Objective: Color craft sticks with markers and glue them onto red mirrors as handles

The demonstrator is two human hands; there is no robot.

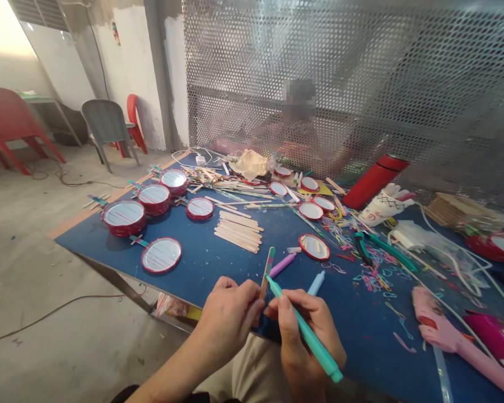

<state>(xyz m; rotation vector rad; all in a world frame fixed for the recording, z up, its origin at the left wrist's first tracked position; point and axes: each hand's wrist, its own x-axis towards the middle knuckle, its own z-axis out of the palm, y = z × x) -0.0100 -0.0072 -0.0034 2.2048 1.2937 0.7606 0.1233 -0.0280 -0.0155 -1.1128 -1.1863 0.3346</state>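
Pinched in my left hand (234, 307) is a wooden craft stick (270, 262), held upright, its upper part coloured green and purple. My right hand (308, 341) grips a teal marker (308, 330) whose tip touches the stick's side. Just beyond lie a purple marker (283, 265) and a light blue marker (316, 283). A row of plain craft sticks (238, 231) rests on the blue table (201, 285). To the left stand several red-rimmed round pieces, among them a flat disc (162, 255) with a coloured stick at its edge.
At right are a pink glue gun (445, 333), green-handled pliers (363, 249), scattered rubber bands (376, 277), a red bottle (376, 182) and a paper cup (382, 207) of markers. Behind the table stands a perforated metal screen (243, 73). Chairs (111, 123) stand at far left.
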